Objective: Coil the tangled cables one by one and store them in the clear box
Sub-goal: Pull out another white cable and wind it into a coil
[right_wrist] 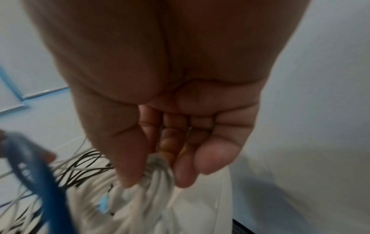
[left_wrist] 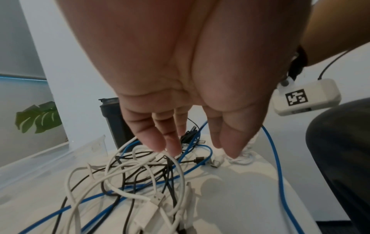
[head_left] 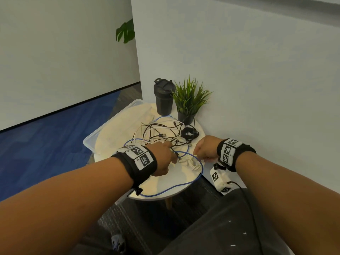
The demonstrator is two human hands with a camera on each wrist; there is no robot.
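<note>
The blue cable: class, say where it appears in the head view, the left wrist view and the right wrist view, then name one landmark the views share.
Head: blue cable loops along the table's near edge, between both hands.
Left wrist: blue cable runs down the right side; more crosses the tangle.
Right wrist: blue cable, blurred, lower left.
Shared landmark: the white table.

A black lidded plastic tumbler [head_left: 163, 97] stands upright at the far edge of the round white table [head_left: 165, 186]. Just beside it stands a green spiky plant in a dark pot [head_left: 189, 102], apparently artificial. A broad green leaf [head_left: 125, 31] shows behind the white wall panel [head_left: 239, 70].
</note>
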